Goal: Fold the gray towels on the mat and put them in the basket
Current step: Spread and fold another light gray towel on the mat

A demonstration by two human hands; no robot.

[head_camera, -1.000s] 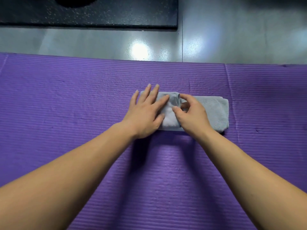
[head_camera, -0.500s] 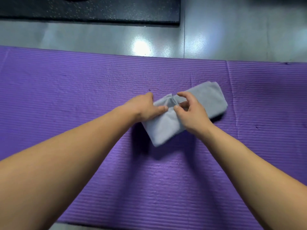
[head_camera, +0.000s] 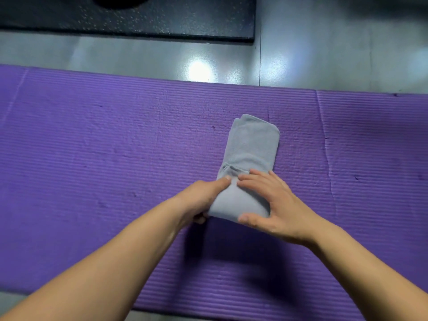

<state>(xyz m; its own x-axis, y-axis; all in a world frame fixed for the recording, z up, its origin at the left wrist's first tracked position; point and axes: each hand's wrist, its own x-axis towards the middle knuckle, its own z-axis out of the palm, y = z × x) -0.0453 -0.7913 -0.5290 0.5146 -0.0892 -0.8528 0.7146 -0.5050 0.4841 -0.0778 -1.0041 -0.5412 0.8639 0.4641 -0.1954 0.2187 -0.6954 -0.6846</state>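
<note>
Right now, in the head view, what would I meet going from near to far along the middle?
The left hand and right hand together, gray towel, far strip of the purple mat, gray floor, black speckled slab.

The folded gray cloth towel [head_camera: 252, 147] lies on the purple ribbed foam mat [head_camera: 104, 147], right of centre, running near to far. Beyond the mat's far edge, a black speckled slab [head_camera: 162, 17] lies far left.
</note>
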